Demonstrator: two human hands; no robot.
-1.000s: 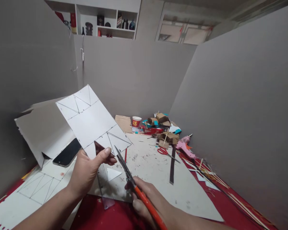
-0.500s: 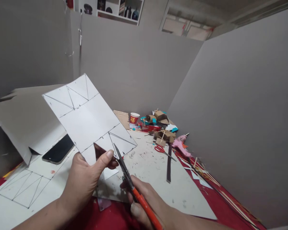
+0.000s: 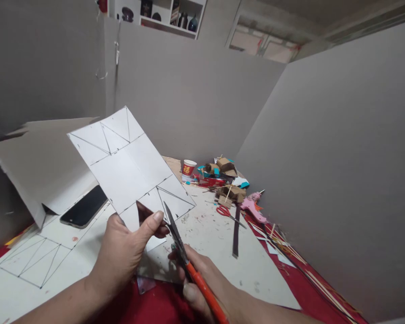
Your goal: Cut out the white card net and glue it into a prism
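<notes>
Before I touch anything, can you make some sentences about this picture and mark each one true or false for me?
1. The left hand holds the white sheet. True.
2. The right hand holds the orange-handled scissors. True.
3. The white sheet is blank. False: it is marked with dark lines.
4. In the picture, the phone lies left of the paper cup. True.
5. The paper cup is all blue. False: it is red and white.

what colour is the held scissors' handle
Orange: the long handle of the dark-bladed metal scissors, best seen in the head view.
</notes>
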